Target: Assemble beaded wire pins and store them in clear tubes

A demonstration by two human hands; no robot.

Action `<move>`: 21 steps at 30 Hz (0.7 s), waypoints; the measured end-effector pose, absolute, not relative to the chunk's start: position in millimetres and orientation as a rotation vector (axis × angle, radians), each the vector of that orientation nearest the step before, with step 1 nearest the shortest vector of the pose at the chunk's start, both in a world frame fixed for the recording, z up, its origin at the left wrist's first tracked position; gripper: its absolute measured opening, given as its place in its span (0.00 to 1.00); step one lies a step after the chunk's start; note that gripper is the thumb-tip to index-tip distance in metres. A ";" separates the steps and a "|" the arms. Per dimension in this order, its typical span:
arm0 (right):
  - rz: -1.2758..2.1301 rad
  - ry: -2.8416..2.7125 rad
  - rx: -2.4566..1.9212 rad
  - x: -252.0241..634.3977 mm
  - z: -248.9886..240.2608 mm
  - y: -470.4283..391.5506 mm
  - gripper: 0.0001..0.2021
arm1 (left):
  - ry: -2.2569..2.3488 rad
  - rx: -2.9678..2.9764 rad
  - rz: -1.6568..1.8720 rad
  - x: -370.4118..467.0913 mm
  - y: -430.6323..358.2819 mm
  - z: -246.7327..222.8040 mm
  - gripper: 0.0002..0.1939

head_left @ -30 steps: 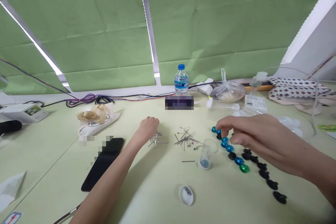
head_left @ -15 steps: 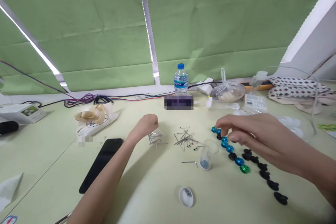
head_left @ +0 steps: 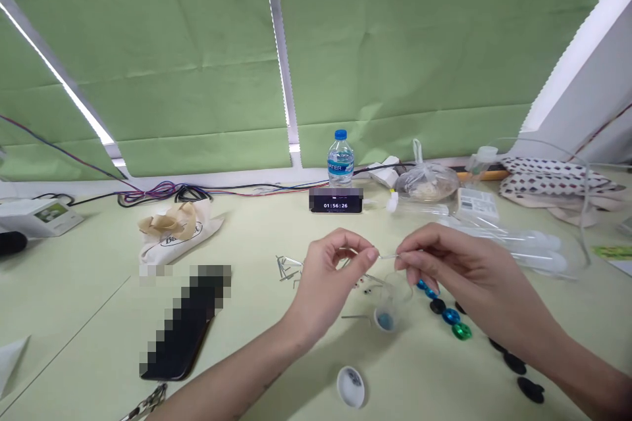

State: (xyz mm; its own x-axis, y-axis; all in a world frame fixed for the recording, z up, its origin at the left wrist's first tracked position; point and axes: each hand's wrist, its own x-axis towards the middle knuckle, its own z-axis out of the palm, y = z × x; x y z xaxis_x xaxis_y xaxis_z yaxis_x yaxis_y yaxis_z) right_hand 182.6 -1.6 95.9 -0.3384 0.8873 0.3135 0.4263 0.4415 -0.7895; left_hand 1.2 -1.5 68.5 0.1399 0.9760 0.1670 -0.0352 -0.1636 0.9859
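Note:
My left hand (head_left: 330, 270) and my right hand (head_left: 444, 260) face each other above the table, fingertips pinched. A thin metal rod (head_left: 389, 256) spans the small gap between them, gripped at both ends. Below stands a clear plastic cup (head_left: 385, 319) with something blue inside. Left of it lies an L-shaped metal key (head_left: 354, 317). More small metal keys (head_left: 285, 268) are piled left of my left hand; others are partly hidden behind it. A row of blue, black and green knobs (head_left: 450, 316) runs under my right hand, beside black ones (head_left: 515, 363).
A white cap (head_left: 351, 387) with small parts lies near the front. Behind stand a water bottle (head_left: 340, 159) and a phone showing a timer (head_left: 336, 202). A dark phone (head_left: 172, 348) and cloth bag (head_left: 178, 237) lie left; clear tubes (head_left: 533, 247) lie right.
My left hand has moved right from the key pile, and my right hand has shifted slightly down. Both now meet at the thin rod. The view has tilted slightly up.

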 end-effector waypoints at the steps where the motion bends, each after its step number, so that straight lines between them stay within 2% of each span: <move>1: 0.785 -1.927 -1.101 184.9 97.7 -2.3 0.10 | 0.986 1.384 1.219 2.7 -3.5 68.0 0.07; 4: 0.809 -1.939 -1.137 192.9 104.4 -1.1 0.11 | 0.981 1.487 1.137 2.8 -2.8 63.6 0.04; 8: 0.767 -2.089 -1.225 196.4 110.1 3.9 0.12 | 1.000 1.626 0.956 4.3 1.5 48.7 0.23; 10: 0.729 -2.177 -1.227 194.5 109.5 5.9 0.11 | 1.000 1.664 0.911 7.0 0.8 41.1 0.26; 21: 0.627 -2.314 -1.178 191.8 107.7 8.5 0.12 | 0.918 1.583 0.950 15.3 2.0 26.2 0.18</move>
